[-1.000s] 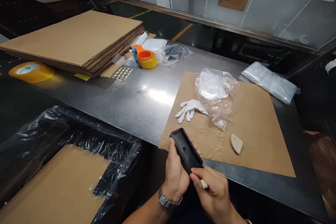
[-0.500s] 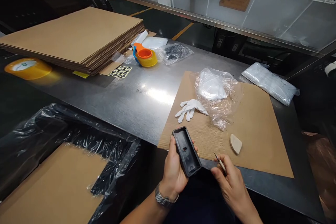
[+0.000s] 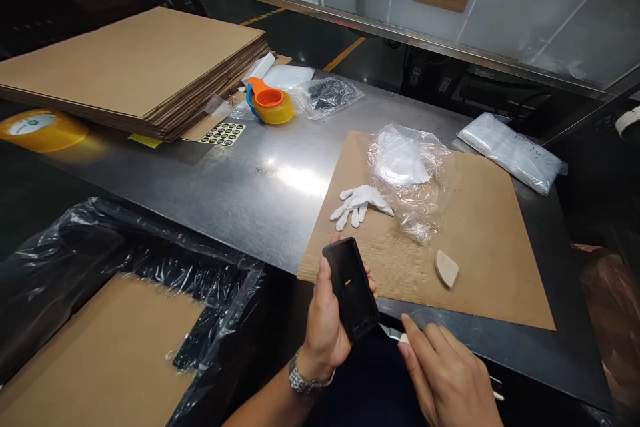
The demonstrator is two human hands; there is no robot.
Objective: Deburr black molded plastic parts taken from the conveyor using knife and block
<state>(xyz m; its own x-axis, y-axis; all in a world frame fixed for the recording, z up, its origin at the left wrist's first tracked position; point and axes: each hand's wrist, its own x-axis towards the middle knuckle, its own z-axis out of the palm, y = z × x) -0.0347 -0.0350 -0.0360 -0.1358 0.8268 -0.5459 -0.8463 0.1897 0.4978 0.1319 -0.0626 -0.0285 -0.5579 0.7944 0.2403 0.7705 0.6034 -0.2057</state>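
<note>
My left hand [image 3: 324, 333] is wrapped round a black box-shaped plastic part [image 3: 353, 300], its hollow side facing up and a small hole in its floor. In my right hand [image 3: 447, 370] is a small knife [image 3: 395, 334] with a pale handle. Its blade points left, close to the part's lower right edge; whether it touches is unclear. Both hands are at the near edge of the bench. Beyond them, on a cardboard sheet [image 3: 490, 260], lie a beige rounded block [image 3: 447, 269], a white glove [image 3: 361, 204] and a clear plastic bag [image 3: 425, 200] with white contents.
Flat cardboard [image 3: 150, 60] is stacked at the back left of the metal bench [image 3: 240, 193]. Near it are a tape dispenser [image 3: 273, 103], a tape roll [image 3: 45, 137] and a sticker sheet [image 3: 223, 134]. Plastic-lined cardboard [image 3: 120, 347] lies lower left; a wrapped packet [image 3: 515, 152] sits right.
My right hand has turned over and brought the knife left and down toward the black part. My left hand has tilted the part slightly. The view has shifted a little.
</note>
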